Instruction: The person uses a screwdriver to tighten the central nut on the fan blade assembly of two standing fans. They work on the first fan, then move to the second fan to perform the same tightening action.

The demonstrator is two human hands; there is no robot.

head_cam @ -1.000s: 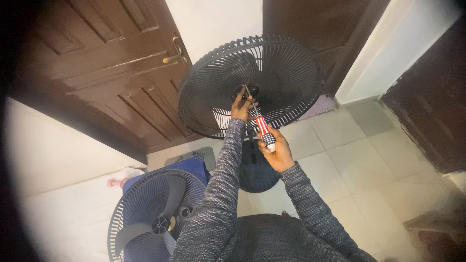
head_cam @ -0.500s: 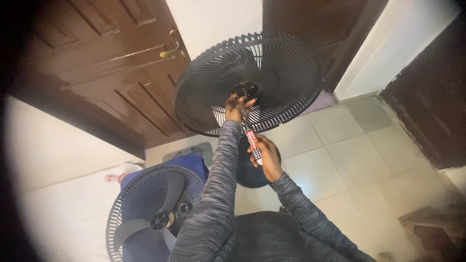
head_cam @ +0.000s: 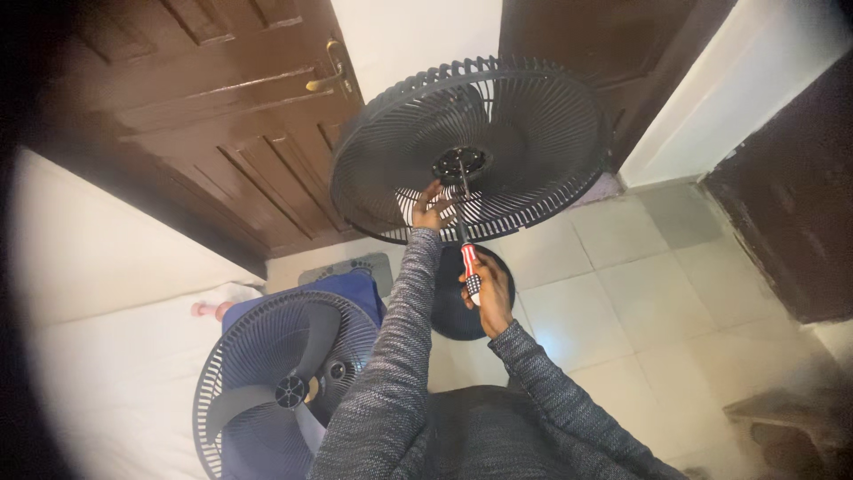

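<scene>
A black fan rear grille (head_cam: 542, 124) stands on its round base (head_cam: 449, 307) in front of me, its motor hub (head_cam: 459, 164) at the centre. My left hand (head_cam: 431, 209) grips the grille's wires just below the hub. My right hand (head_cam: 487, 289) is wrapped around a screwdriver (head_cam: 468, 262) with a red, white and black handle. Its shaft points up at the hub.
A second fan grille with dark blades (head_cam: 284, 382) lies at lower left, over something blue (head_cam: 360, 289). Brown wooden doors (head_cam: 204, 98) stand behind, one with a brass handle (head_cam: 330, 71). The floor has pale tiles (head_cam: 640, 293). A dark cabinet (head_cam: 791, 213) is at right.
The view has shifted, so the fan sits more centred. My right hand with the screwdriver has dropped slightly, and the shaft now reaches the hub. My left hand stays on the grille.
</scene>
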